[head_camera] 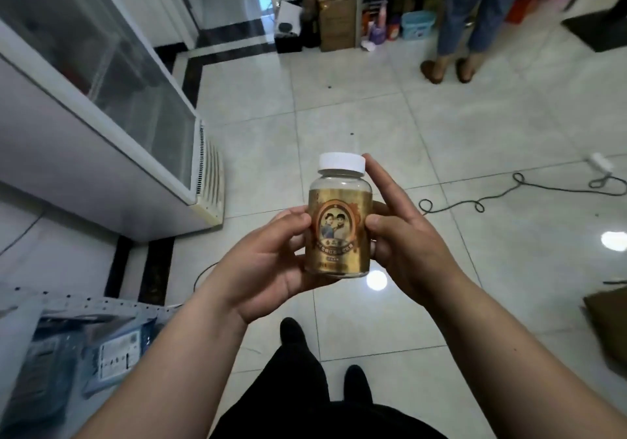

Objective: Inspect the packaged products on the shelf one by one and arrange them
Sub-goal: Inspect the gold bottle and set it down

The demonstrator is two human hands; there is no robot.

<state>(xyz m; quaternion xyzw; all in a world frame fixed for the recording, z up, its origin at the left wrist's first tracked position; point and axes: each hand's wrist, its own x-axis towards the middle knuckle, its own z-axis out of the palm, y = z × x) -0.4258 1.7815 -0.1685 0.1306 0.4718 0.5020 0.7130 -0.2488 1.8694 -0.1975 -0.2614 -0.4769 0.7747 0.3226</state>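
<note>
A clear jar (339, 221) with a white screw cap and a gold label showing two figures is held upright in front of me, label facing the camera, above the tiled floor. My left hand (271, 262) grips its lower left side, thumb on the label. My right hand (403, 235) holds the right side, thumb on the label, with the forefinger stretched up beside the cap. The shelf (68, 306) shows at the lower left, a white perforated edge with blue packaged products (112, 350) lying on it.
A glass-topped chest freezer (101, 106) fills the left side. A black cable (509, 194) snakes over the floor at right. Another person's legs (464, 18) stand at the back, near boxes (337, 24) and a blue tub (417, 24). A brown bag (607, 320) lies at the right edge.
</note>
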